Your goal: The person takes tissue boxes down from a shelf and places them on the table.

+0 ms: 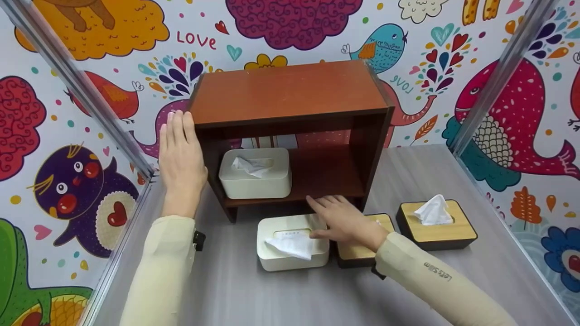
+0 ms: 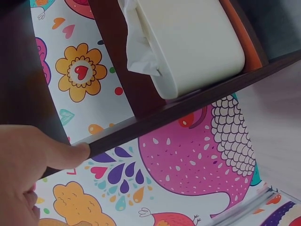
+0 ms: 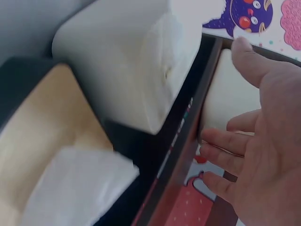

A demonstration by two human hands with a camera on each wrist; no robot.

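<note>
My left hand point(image 1: 182, 165) lies along the left side of a brown wooden shelf unit point(image 1: 290, 93), fingers straight. In the left wrist view its thumb point(image 2: 68, 156) rests at the unit's dark front edge. Inside, on the left of the lower board, sits a white tissue box point(image 1: 256, 189) with a tissue sticking out. Another white tissue box point(image 1: 292, 263) lies on the table before the unit. Over its right end hovers my right hand point(image 1: 342, 222), fingers spread and holding nothing. In the right wrist view, that hand point(image 3: 277, 127) overlaps the shelf opening.
Partly under my right forearm is a tissue box with a wooden lid point(image 1: 358, 253) and black base. A similar wood-lidded tissue box point(image 1: 430, 232) stands farther right on the grey table point(image 1: 235, 294). Cartoon-printed walls point(image 1: 299, 27) and metal posts point(image 1: 81, 86) surround the table.
</note>
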